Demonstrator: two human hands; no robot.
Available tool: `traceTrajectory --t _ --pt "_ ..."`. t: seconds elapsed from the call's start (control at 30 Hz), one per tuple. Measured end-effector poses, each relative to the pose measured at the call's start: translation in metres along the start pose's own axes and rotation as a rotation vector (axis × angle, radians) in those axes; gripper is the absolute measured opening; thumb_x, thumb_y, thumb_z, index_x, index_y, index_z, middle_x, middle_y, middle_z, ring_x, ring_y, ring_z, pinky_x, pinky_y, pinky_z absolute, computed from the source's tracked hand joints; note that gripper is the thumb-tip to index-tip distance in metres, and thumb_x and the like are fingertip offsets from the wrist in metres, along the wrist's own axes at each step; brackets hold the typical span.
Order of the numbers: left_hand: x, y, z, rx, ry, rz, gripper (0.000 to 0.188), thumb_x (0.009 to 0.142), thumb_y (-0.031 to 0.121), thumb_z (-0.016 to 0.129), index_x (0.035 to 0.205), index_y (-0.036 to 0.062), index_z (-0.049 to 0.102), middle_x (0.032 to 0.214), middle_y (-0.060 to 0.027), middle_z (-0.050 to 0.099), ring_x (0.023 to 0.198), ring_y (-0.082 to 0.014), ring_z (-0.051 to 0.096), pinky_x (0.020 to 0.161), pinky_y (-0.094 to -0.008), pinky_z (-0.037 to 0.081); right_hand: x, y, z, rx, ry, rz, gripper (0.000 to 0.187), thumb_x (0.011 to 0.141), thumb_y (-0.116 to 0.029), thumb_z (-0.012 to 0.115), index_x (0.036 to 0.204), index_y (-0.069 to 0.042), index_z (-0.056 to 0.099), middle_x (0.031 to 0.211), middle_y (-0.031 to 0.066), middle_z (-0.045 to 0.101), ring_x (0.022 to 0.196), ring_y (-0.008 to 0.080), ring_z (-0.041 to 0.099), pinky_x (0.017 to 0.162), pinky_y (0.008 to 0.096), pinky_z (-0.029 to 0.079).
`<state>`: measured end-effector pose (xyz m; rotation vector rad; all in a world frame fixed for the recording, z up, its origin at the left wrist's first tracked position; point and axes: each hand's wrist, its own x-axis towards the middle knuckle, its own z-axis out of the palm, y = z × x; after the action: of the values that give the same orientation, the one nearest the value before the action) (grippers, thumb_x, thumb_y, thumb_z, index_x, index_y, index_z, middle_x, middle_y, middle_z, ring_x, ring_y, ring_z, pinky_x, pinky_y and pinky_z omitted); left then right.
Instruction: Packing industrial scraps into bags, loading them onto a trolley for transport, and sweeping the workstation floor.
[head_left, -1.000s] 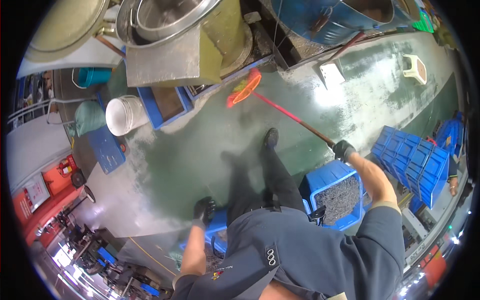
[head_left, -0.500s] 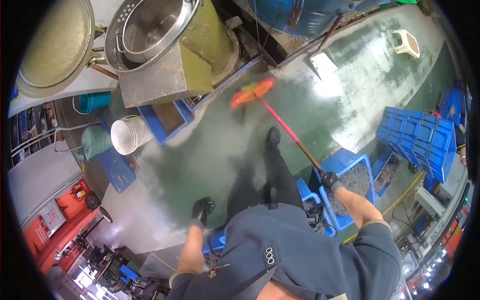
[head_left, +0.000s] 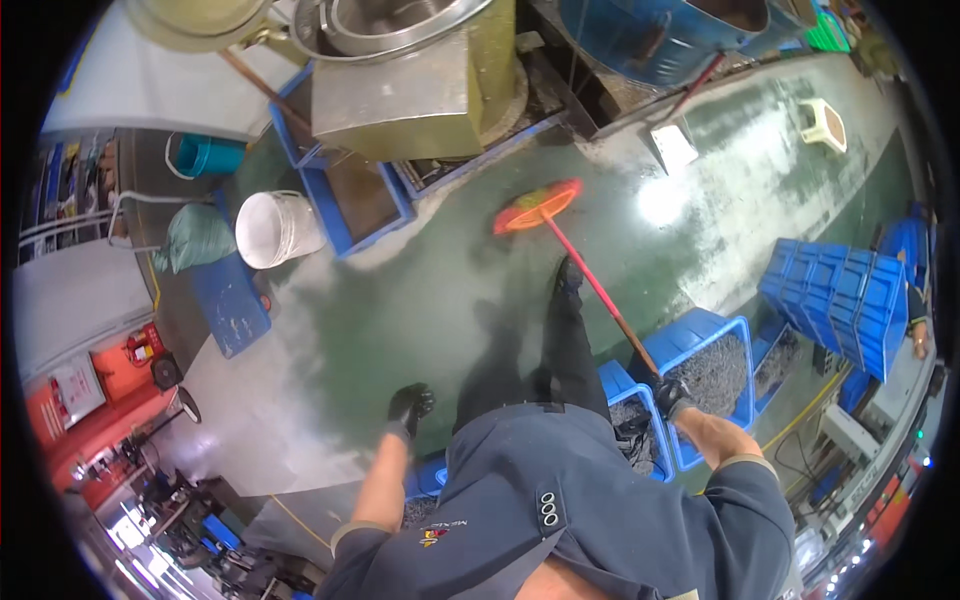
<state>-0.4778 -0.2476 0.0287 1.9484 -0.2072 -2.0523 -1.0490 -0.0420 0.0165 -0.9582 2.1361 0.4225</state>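
My right hand [head_left: 673, 394], in a black glove, is closed round the upper end of a long broom handle, beside the blue bins. The broom [head_left: 590, 272] has a red-to-brown stick and an orange and red head; its bristles rest on the green floor ahead, beyond my forward foot. My left hand [head_left: 410, 407], also black-gloved, hangs over the floor at my left side with fingers loosely bent and holding nothing. Close to the right hand stands a blue bin [head_left: 752, 372] of grey metal shavings, and a second blue bin [head_left: 655, 440] sits by my leg.
A metal spinning machine [head_left: 400, 95] stands ahead left, with a blue tray [head_left: 402, 208] and a white bucket [head_left: 277, 230] near it. To the right are stacked blue crates [head_left: 835, 300] and a person's hand [head_left: 920, 338]. A plastic stool [head_left: 825, 125] is far right.
The broom head has shifted right and slightly nearer on the floor. My right hand has come a little closer to me, still on the handle. The view has tilted and shifted slightly.
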Motion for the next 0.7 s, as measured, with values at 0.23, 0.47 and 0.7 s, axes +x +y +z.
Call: traceTrajectory --t 0.23,0.47,0.7 --pt "-0.009 -0.025 -0.039 0.112 0.174 -0.118 0.028 0.087 0.025 0.054 0.104 0.0038 0.058 0.090 -0.0129 0.064 0.078 -0.0239 0.063 0.070 -0.0338 0.052 0.109 -0.179 -0.114 -0.207 -0.160 -0.257 0.045 0.083 -0.049 0.047 0.093 -0.010 0.067 0.093 0.0195 0.063 0.089 0.0350 0.062 0.078 0.0396 0.049" --pt "-0.027 -0.036 0.017 -0.031 0.207 -0.016 0.025 0.087 0.021 0.053 0.106 0.0055 0.056 0.088 -0.0096 0.061 0.077 -0.0224 0.061 0.069 -0.0341 0.051 0.171 -0.136 -0.192 -0.352 -0.208 -0.126 0.048 0.082 -0.052 0.048 0.104 -0.014 0.066 0.104 0.0122 0.064 0.098 0.0286 0.062 0.084 0.0381 0.047" --pt "-0.002 -0.061 0.073 -0.106 0.048 0.032 0.029 0.090 0.022 0.048 0.111 0.0035 0.054 0.103 -0.0125 0.062 0.089 -0.0258 0.062 0.075 -0.0371 0.052 0.152 0.053 -0.275 -0.382 -0.070 0.148 0.049 0.080 -0.052 0.052 0.096 -0.009 0.068 0.091 0.0163 0.066 0.087 0.0301 0.065 0.077 0.0380 0.050"
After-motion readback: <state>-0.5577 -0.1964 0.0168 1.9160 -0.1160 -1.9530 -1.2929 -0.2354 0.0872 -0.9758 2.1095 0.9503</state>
